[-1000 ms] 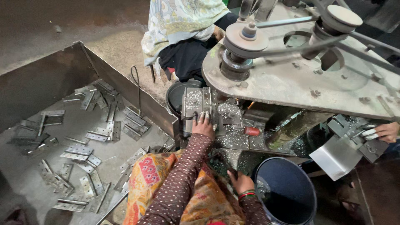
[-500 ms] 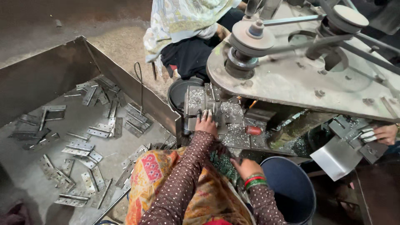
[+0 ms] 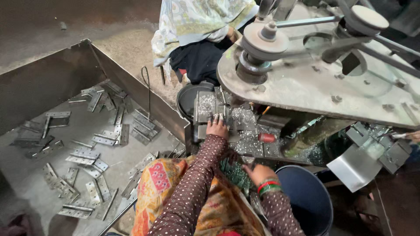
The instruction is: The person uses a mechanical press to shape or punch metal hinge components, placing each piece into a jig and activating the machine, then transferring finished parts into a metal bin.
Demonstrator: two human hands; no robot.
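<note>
My left hand point(image 3: 217, 127) rests with its fingers on a grey metal hinge plate point(image 3: 205, 106) lying on the bed of a machine strewn with metal shavings. My right hand point(image 3: 258, 173), with red and green bangles at the wrist, sits lower, palm down over a heap of green-tinted shavings beside a dark blue bucket point(image 3: 306, 199). What it holds, if anything, is hidden. Both sleeves are brown with white dots.
A large metal tray point(image 3: 52, 87) at the left holds several loose hinges point(image 3: 83, 155). A heavy machine plate with pulleys point(image 3: 306, 83) overhangs the work spot. Another person in a pale patterned shawl point(image 3: 197, 26) sits beyond. A black bucket point(image 3: 188, 98) stands by the hinge plate.
My left hand has stayed on the hinge plate. My right hand has lifted a little toward the shavings. The view has tilted slightly.
</note>
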